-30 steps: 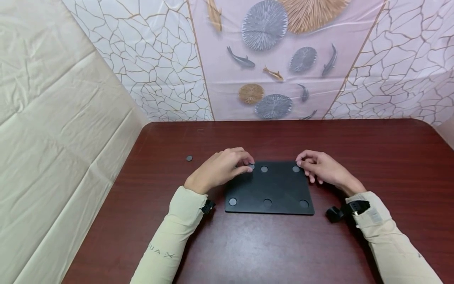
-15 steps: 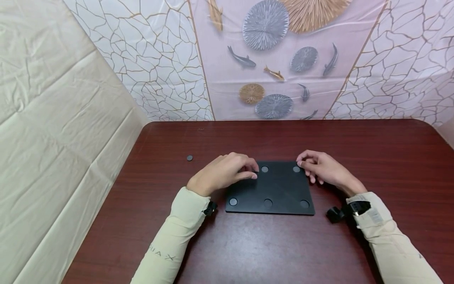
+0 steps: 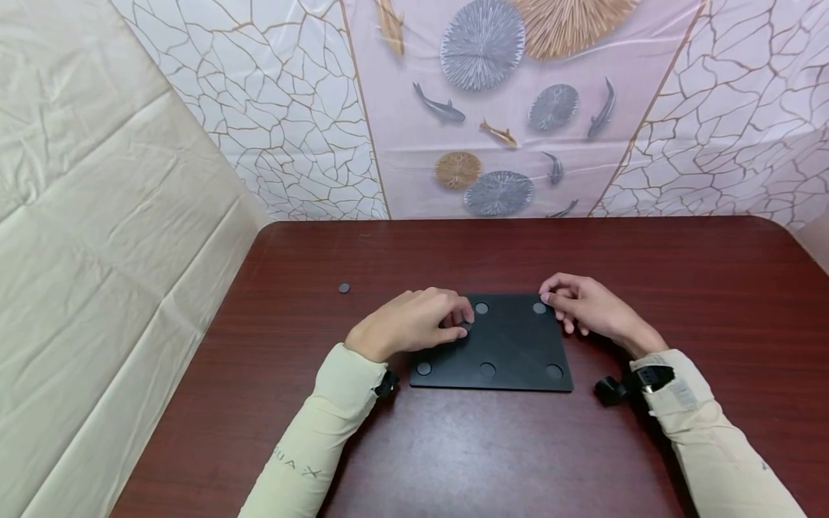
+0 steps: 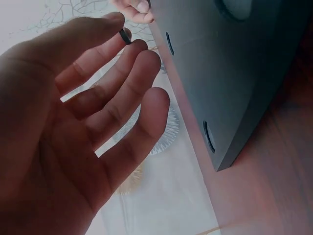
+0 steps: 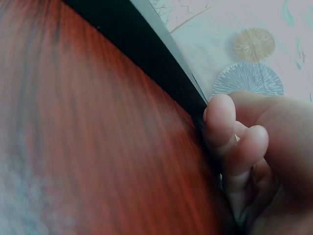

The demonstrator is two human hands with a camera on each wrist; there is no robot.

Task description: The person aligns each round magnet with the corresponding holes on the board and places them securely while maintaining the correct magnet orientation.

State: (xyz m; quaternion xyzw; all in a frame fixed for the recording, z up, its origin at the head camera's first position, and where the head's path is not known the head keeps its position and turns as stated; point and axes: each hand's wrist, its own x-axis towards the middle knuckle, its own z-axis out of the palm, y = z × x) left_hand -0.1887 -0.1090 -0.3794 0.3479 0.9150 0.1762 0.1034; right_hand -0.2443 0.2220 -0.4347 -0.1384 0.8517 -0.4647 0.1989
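A flat black board [image 3: 512, 345] lies on the table, with round spots along its far and near edges. Some spots, like the far-middle one [image 3: 481, 308], look filled with grey discs; the near-middle recess [image 3: 487, 369] looks dark. Over the board's left part, my left hand [image 3: 421, 320] pinches a small dark disc [image 4: 125, 36] between thumb and index finger, clear of the surface. My right hand [image 3: 583, 302] holds the board's far right corner between thumb and fingers; in the right wrist view its fingertips [image 5: 220, 115] meet the board's edge.
Another small dark disc [image 3: 344, 288] lies on the reddish-brown table [image 3: 311, 388], left of the board. A patterned cloth [image 3: 499, 137] hangs behind the table, and a pale cloth [image 3: 110, 237] is at the left. Black wrist straps [image 3: 654, 377] sit over the sleeves.
My left hand has moved from the board's far left corner slightly right and nearer to me, with the disc now between its fingertips. My right hand keeps its place at the corner.
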